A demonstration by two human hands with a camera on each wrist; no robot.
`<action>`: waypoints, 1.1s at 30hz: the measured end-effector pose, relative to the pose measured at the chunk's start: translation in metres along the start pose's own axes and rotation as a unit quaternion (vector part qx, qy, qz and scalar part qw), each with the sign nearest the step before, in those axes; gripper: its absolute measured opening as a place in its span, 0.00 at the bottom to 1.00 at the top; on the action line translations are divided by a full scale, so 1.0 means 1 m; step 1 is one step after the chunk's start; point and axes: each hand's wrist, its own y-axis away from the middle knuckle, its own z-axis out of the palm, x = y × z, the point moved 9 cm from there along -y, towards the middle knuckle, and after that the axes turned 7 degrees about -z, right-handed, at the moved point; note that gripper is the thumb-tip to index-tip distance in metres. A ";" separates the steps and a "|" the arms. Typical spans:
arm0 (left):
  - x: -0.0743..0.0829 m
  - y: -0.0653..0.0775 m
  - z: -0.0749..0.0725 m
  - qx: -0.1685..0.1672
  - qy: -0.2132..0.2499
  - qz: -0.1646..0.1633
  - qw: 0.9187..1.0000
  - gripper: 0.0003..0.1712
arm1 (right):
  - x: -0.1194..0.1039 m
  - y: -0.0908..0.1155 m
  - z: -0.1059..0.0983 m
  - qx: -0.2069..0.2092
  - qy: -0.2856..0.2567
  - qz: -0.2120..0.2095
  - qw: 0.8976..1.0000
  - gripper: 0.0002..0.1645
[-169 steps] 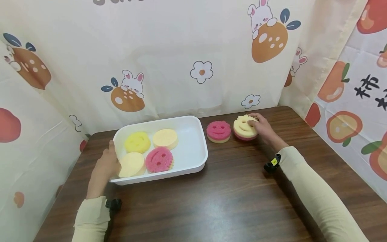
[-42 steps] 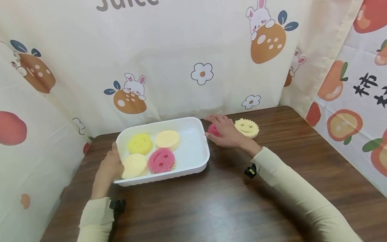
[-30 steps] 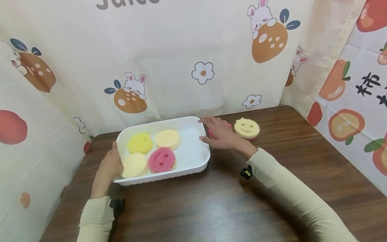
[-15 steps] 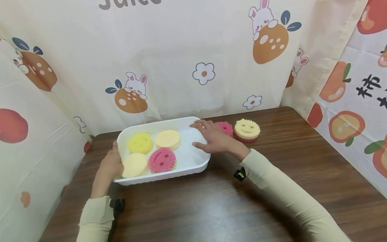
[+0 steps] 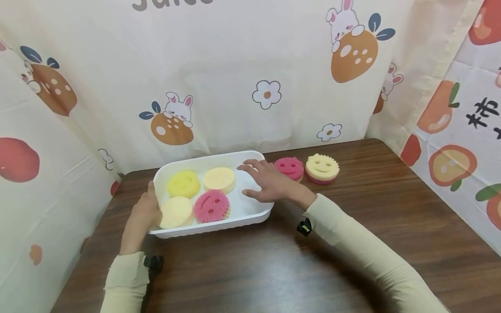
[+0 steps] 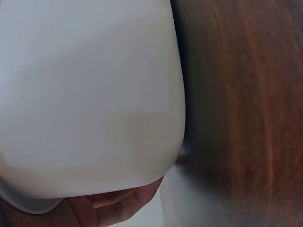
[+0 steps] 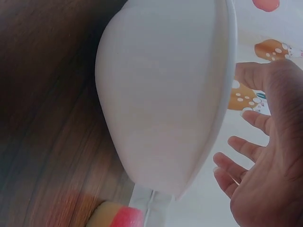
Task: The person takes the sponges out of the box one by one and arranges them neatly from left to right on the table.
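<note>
A white tray (image 5: 244,208) lies on the dark wooden table, holding a bright yellow smiley sponge (image 5: 183,184), a pink smiley sponge (image 5: 208,208) and two plain cream round ones. My left hand (image 5: 143,211) holds the tray's left end; the left wrist view shows its fingers (image 6: 125,204) against the outer wall. Over the right end of the tray hovers my right hand (image 5: 268,180), fingers spread, holding nothing. In the right wrist view those fingers (image 7: 244,149) are above the rim. Just right of the tray sits another pink smiley sponge (image 5: 288,166), partly behind the right hand.
Farther right on the table (image 5: 375,191) is a cream-topped smiley sponge (image 5: 322,167) with a pink underside. A printed curtain (image 5: 231,117) hangs directly behind the table, with more printed cloth at both sides.
My right hand has let go of the cream-topped sponge and moved left, past the pink sponge, to above the tray's right end. My left hand stays at the tray's left end.
</note>
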 end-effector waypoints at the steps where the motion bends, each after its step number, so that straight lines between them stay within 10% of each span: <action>1: 0.000 0.000 0.000 0.000 0.002 0.000 1.000 0.56 | -0.001 -0.001 0.001 -0.004 0.004 -0.002 1.000 0.45; 33: -0.002 -0.001 0.002 -0.013 0.010 -0.021 1.000 0.56 | -0.036 -0.025 0.020 -0.078 -0.026 -0.048 0.995 0.46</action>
